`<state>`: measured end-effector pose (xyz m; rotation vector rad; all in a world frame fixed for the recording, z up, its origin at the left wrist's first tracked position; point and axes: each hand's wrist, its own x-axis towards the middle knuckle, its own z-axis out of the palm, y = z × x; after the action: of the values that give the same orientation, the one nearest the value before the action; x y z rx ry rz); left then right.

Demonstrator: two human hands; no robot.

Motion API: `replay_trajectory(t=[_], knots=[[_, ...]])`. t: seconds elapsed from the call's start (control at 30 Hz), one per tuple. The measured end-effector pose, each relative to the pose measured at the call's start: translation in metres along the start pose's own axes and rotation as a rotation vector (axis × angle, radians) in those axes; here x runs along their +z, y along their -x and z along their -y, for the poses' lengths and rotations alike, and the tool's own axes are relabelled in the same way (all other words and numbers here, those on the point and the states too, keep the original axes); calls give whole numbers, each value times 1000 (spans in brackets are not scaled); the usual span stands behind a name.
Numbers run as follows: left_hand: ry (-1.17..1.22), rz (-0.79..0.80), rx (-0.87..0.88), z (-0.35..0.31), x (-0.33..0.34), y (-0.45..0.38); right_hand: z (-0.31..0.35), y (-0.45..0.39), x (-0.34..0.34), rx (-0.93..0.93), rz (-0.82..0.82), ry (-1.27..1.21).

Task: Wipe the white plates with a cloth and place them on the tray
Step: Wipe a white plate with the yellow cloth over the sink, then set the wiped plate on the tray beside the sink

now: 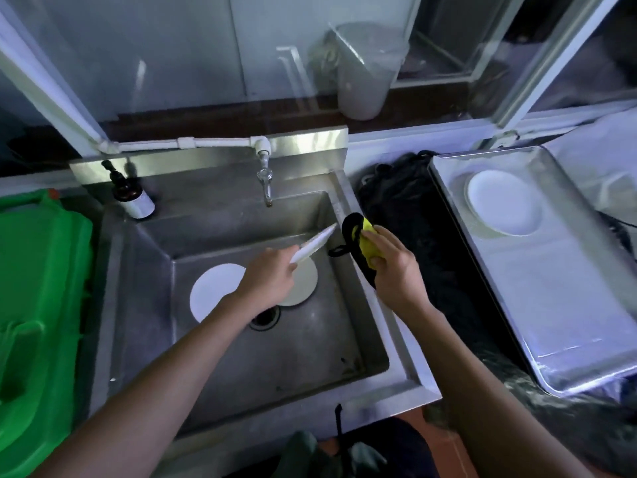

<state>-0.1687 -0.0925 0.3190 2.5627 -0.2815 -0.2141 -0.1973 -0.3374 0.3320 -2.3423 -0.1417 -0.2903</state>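
Over a steel sink (220, 339), the left hand (267, 281) pinches a white plate (312, 243) by its near edge, holding it tilted and almost edge-on to the camera, while the right hand (393, 267), just to its right, has its fingers curled round a bunched yellow-and-black cloth (360, 246); cloth and plate sit close together but do not appear to touch. Two more white plates (215, 291) lie flat on the sink floor beneath the left hand, near the drain (265, 317), one partly hidden by the wrist. To the right, past dark crumpled sheeting (410, 236), a metal tray (565, 305) on the table carries one white plate (505, 202) at its far end, so the job looks barely under way. The risk from here lies in that narrow edge grip: pressure from the cloth could lever the plate out of the fingers and drop it onto the plates below, chipping either. The carry across the sink rim to the tray is another chance to knock it. A tap (265, 181) and a brown pump bottle (132, 198) stand at the far side, a green plastic container (38, 305) to the left.
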Motion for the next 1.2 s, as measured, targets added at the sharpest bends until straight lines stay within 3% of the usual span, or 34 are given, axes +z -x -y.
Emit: replay_trajectory(t=[0.17, 0.43, 0.7, 1.2], knots=[[-228, -84, 228, -49, 7, -32, -43, 4, -39, 110, -89, 12], [-353, -142, 537, -160, 41, -100, -129, 13, -130, 302, -200, 11], [-403, -141, 717, -289, 111, -153, -212, 36, -215, 410, -231, 17], [-509, -7, 665, -384, 219, -211, -300, 58, -278, 495, -237, -29]])
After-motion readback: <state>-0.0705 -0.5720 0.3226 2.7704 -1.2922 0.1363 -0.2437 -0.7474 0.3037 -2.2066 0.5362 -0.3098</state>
